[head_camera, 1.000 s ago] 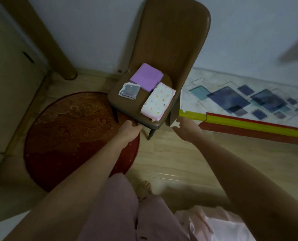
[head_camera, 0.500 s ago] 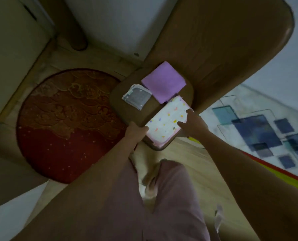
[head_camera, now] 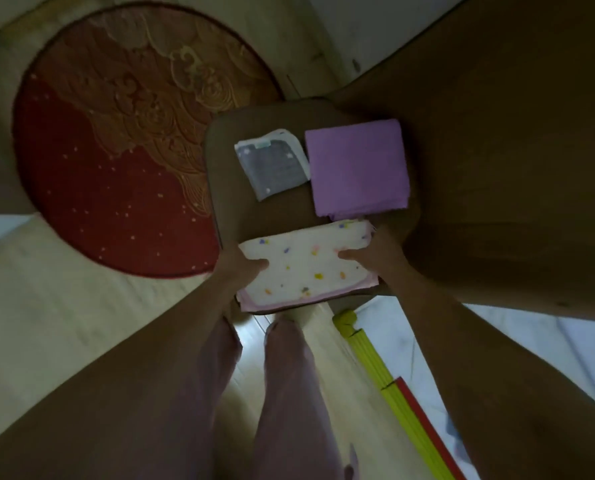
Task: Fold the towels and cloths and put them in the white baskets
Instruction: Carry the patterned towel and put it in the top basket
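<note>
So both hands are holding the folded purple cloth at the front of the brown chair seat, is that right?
Not quite. In the head view, the left hand and right hand hold the folded white towel with coloured spots at the front of the brown chair seat; the folded purple cloth lies untouched behind it.

Three folded cloths lay on one chair (head_camera: 226,188): one spotted (head_camera: 303,268), one purple (head_camera: 356,168), one grey (head_camera: 272,164). Two hands (head_camera: 240,268) (head_camera: 375,254), one round rug (head_camera: 116,140).

Three folded cloths on brown chair seat (head_camera: 226,188). White towel with coloured spots (head_camera: 304,268): flat rectangle at seat's front edge. Purple cloth (head_camera: 356,168): neat square at seat's back right. Small grey cloth (head_camera: 272,162), white-edged, at seat's back left, touching purple cloth.
</note>
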Available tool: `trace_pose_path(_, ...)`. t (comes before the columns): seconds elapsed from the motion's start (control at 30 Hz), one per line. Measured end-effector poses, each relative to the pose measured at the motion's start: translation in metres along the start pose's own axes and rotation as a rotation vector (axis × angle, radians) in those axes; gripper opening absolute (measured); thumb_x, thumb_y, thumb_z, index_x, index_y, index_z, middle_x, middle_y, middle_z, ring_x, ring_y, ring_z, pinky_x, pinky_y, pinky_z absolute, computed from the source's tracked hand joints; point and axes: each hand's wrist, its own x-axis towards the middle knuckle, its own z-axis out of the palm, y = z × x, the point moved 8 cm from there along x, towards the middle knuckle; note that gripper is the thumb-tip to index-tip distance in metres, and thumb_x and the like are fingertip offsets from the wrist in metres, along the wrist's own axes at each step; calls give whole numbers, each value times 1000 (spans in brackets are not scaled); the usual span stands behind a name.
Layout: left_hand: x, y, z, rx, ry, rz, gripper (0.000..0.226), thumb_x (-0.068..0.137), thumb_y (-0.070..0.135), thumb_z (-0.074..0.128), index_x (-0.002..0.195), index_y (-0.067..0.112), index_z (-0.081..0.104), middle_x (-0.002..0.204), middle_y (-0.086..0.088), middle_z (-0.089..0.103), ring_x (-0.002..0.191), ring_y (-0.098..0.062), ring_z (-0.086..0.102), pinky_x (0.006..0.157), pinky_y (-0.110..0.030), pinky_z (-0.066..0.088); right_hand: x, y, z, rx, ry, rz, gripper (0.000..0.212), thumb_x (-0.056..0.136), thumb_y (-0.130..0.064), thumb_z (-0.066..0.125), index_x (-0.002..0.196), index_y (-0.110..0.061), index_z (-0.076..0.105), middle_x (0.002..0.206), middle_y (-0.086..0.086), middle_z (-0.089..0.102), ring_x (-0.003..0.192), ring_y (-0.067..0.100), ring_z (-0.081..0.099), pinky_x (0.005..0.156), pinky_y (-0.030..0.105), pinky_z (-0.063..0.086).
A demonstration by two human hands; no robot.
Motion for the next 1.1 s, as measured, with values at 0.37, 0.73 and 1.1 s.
trace_pose_path(0.37,23,-57,25,-169,135,-145,99,64,49,85,137,-1,41,132,-17,54,120,-33,54,99,-45,46,47,21,28,14,-20,44,105,65,-34,89,144,-6,25,142,11,42,128,28,46,94,34,44)
trace_pose_path(0.73,-12,-51,22,-549,48,-56,43,75,37,81,103,7,67,98,-6,69,84,-18,65,80,-31,53,-2,4,29,264,-37,84,59,69,-31,87,114,-3,61,110,11,67,99,27,65,85,40,55)
trace_pose_path(1.1,-122,-113,-187,-809,300,-12,59,71,44,82,109,2,66,99,-11,69,87,-26,66,71,-36,56,-192,-199,52,129,-59,-345,65,78,-37,78,131,-13,49,133,9,56,118,28,56,100,42,46)
